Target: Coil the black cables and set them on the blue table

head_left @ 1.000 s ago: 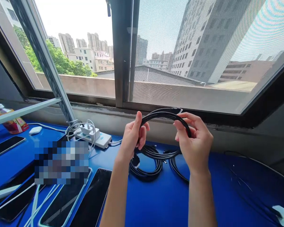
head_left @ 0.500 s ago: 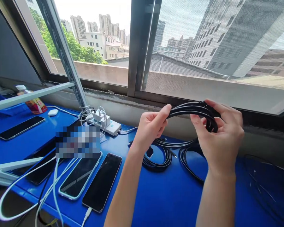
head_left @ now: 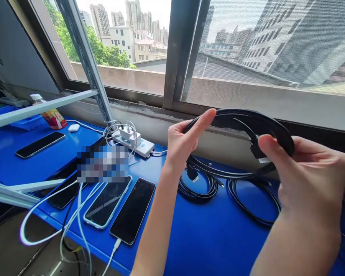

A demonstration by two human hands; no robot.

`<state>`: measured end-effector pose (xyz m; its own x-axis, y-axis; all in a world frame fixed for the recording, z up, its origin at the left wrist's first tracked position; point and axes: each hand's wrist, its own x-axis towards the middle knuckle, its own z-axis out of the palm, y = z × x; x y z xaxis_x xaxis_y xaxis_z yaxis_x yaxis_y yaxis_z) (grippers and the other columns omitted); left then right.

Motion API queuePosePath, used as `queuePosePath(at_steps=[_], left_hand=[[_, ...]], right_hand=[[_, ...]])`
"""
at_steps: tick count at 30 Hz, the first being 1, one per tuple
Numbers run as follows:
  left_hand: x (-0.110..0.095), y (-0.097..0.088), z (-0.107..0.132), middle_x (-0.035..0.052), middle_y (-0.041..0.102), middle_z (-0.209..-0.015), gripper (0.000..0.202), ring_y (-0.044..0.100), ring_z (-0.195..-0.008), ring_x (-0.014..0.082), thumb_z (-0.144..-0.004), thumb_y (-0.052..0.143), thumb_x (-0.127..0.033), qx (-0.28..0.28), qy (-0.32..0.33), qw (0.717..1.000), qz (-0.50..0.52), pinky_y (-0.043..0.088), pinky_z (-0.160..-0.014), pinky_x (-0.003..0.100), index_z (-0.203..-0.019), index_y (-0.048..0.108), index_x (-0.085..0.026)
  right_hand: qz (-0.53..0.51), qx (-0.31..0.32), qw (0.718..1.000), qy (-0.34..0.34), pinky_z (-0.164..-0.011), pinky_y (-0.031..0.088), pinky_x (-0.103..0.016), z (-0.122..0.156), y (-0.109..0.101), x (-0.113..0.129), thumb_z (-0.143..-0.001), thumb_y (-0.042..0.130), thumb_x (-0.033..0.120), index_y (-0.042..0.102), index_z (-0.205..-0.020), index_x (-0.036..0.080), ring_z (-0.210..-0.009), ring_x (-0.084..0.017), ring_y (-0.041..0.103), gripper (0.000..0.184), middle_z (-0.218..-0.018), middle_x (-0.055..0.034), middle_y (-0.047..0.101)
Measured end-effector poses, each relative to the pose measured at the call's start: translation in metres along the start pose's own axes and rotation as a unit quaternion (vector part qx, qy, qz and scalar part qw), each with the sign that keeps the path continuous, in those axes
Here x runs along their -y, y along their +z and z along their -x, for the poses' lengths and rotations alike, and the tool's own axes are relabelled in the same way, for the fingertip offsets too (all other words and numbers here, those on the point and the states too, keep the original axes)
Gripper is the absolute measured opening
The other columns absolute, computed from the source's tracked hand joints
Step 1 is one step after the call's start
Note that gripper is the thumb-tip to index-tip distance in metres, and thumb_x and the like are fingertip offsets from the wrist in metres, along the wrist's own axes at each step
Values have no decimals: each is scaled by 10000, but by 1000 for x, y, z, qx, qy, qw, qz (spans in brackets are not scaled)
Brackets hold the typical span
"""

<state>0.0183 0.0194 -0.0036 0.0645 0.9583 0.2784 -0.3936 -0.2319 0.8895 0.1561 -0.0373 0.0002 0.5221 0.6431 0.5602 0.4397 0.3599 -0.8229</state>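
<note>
right hand (head_left: 307,180): nearest the camera, fingers (head_left: 271,151) clamped on the right end of a black cable coil (head_left: 247,120), thumb by its plug.
left hand (head_left: 182,143): a little farther off, forefinger and thumb pinched on the coil's left end.
coil: held in the air between both hands, long axis left to right, its loop arching above the fingers; loose strands hang to the bench (head_left: 212,237).
bench: blue; more coiled cable (head_left: 198,189) under the hands, phones (head_left: 133,211) at left.
beyond: power strip (head_left: 138,145), bottle (head_left: 50,113), window (head_left: 247,50).
</note>
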Motion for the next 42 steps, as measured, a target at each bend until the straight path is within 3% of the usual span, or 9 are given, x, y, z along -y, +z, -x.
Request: queuePosePath(at_steps=[8,11,15,20,25,30,35,39,42], left_hand=[[8,7,0,-83,203,-390,619,175,-344,16,-833,654,-307,56,-6,996,63,128,-350,239,-421,203,-201],[8,6,-3,-84,192,-397,620,162,-337,12,-857,621,-294,47,-43,996,54,102,-341,232,-438,174,-201],[6,1,-7,-88,158,-397,621,165,-312,4,-889,581,-321,13,-80,996,28,96,-325,208,-453,158,-194],[5,-9,-10,-97,217,-388,591,212,-285,-6,-890,564,-422,18,-133,990,-36,116,-312,172,-454,239,-189],[14,-17,-12,-99,267,-394,543,292,-273,3,-902,519,-457,77,-165,974,-136,200,-316,148,-495,269,-199],[29,-21,-15,-73,466,-473,347,497,-366,56,-920,519,-361,123,-203,905,-352,374,-413,153,-647,385,-194],[50,-29,-23,-56,567,-573,47,566,-437,96,-896,498,-178,153,-251,836,-464,434,-475,186,-849,505,-179],[65,-30,-28,51,707,-840,105,669,-649,155,-822,556,-108,153,-261,790,-534,480,-587,215,-899,603,-162],[71,-29,-30,122,692,-1102,176,692,-862,212,-803,588,-113,155,-257,765,-569,502,-708,248,-969,637,-147]], right_hand=[[-169,124,968,139,-333,239,-215,-4,-1,8,-470,808,433,482,-467,232,-347,-61,287,383,-391,64,349],[-123,131,979,95,-326,298,-208,-1,-4,4,-584,791,388,635,-679,253,-380,-72,383,227,-539,35,538],[-35,123,992,-19,-454,499,-238,0,-7,-2,-544,837,317,622,-1198,321,-526,-83,553,688,-1016,-17,663],[100,117,986,-68,-560,546,-282,-5,-6,-13,-727,693,484,693,-1135,251,-687,-155,636,470,-922,-51,680],[224,216,950,-33,-710,536,-345,-12,4,-35,-780,666,339,621,-1260,282,-642,-142,611,486,-1005,-45,690],[300,329,885,132,-683,509,-281,-20,20,-51,-912,501,222,571,-1323,269,-458,-80,529,420,-826,3,675],[301,405,837,211,-450,422,-177,-22,29,-66,-860,561,136,678,-1128,139,-519,-94,551,293,-713,-16,636],[304,440,811,239,-431,423,-156,-22,33,-80,-825,576,103,687,-1046,120,-603,-117,582,248,-689,-26,623],[311,454,793,262,-464,464,-165,-22,34,-89,-811,585,100,609,-1214,110,-637,-130,603,404,-733,-42,647]])
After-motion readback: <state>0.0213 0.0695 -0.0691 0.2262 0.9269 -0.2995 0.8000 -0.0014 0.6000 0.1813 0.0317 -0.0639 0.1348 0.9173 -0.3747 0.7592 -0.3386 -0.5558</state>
